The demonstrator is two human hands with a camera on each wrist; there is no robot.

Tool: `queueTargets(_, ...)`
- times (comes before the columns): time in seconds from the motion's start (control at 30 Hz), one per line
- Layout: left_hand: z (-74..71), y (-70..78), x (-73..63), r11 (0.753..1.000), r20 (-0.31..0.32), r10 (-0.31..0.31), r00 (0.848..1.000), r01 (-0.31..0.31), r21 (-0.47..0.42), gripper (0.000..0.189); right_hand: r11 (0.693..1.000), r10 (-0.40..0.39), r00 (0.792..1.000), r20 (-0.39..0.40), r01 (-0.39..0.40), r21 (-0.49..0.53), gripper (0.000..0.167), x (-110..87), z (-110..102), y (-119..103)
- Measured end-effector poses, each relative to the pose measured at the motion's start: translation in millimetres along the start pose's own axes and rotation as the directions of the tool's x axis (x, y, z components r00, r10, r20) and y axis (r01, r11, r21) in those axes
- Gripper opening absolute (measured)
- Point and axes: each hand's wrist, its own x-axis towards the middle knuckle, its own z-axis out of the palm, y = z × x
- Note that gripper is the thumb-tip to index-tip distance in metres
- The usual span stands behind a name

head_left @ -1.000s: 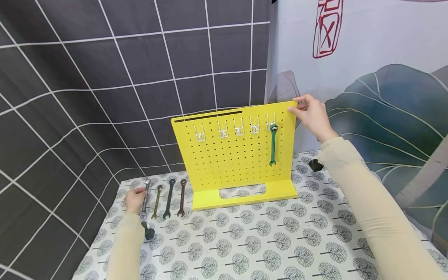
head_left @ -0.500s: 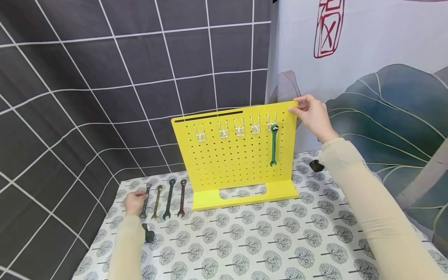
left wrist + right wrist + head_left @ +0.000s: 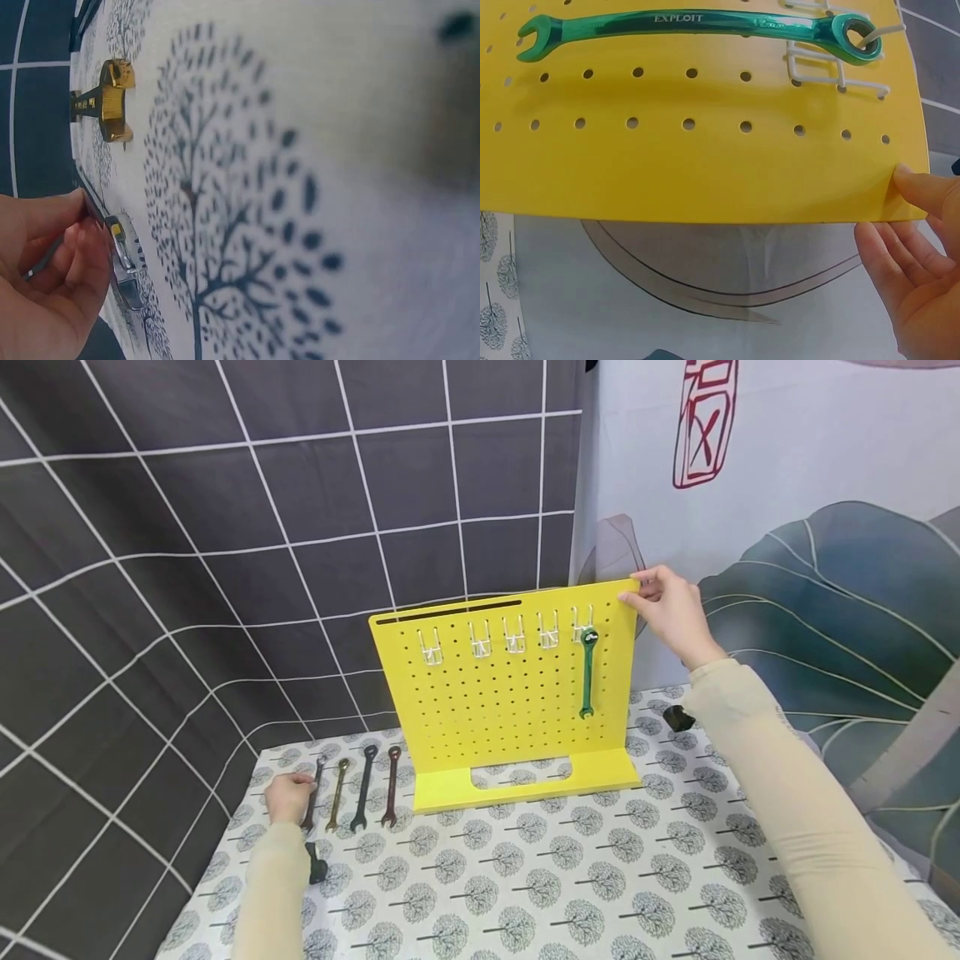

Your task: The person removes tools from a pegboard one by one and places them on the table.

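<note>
At the left end of a row of wrenches, my left hand point(image 3: 287, 797) pinches a silver combination wrench point(image 3: 311, 812) between thumb and fingers. In the left wrist view this wrench point(image 3: 124, 251) looks tipped on its side; whether it is off the cloth I cannot tell. My right hand point(image 3: 671, 614) holds the upper right corner of a yellow pegboard point(image 3: 487, 710), thumb in front and fingers behind. A green combination wrench point(image 3: 682, 26) hangs by its ring end from the rightmost white hook point(image 3: 582, 625).
Right of the silver wrench lie a gold wrench point(image 3: 337, 795), a black wrench point(image 3: 363, 789) and a dark red wrench point(image 3: 392, 787). Several more white hooks point(image 3: 514, 635) line the board's top. The tree-print tablecloth point(image 3: 480, 935) meets a dark grid curtain point(image 3: 300, 568) behind.
In my left hand the silver wrench has turned from lying flat towards its edge and now looks narrower and darker. My right hand keeps its hold on the pegboard corner.
</note>
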Motion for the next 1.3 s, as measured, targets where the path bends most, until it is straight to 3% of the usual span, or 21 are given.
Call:
queueTargets(0.2, -0.1, 3.2, -5.7, 1.000, -0.009, -0.020, 1.000, 0.020, 0.008, 0.018, 1.000, -0.002, 1.000, 0.007, 0.002, 0.003, 0.052, 1.0, 0, 0)
queueTargets(0.47, -1.2, 19.3, -11.5, 0.998, 0.023, -0.053, 0.998, 0.053, -0.037, 0.027, 1.000, 0.004, 1.000, 0.002, -0.004, -0.002, 0.053, 0.9, -1, 2)
queueTargets(0.67, -6.0, 43.2, -12.6, 0.992, 0.093, 0.020, 0.995, -0.009, -0.125, 0.029, 1.000, -0.002, 1.000, -0.003, 0.002, -0.002, 0.051, 1.5, 0, 2)
queueTargets(0.83, -14.1, 68.6, -15.4, 0.980, 0.111, 0.086, 0.990, -0.063, -0.189, 0.030, 1.000, -0.001, 1.000, 0.002, 0.001, 0.003, 0.051, 2.4, -1, 2)
queueTargets(1.0, -20.7, 91.8, -19.8, 0.954, 0.172, 0.144, 0.974, -0.091, -0.284, 0.030, 1.000, -0.014, 1.000, 0.000, 0.014, -0.002, 0.051, 3.5, 0, 1)
queueTargets(1.3, -25.6, 138.7, -35.5, 0.921, 0.223, 0.245, 0.943, -0.154, -0.359, 0.032, 1.000, -0.023, 1.000, -0.007, 0.023, -0.005, 0.049, 3.0, 0, 2)
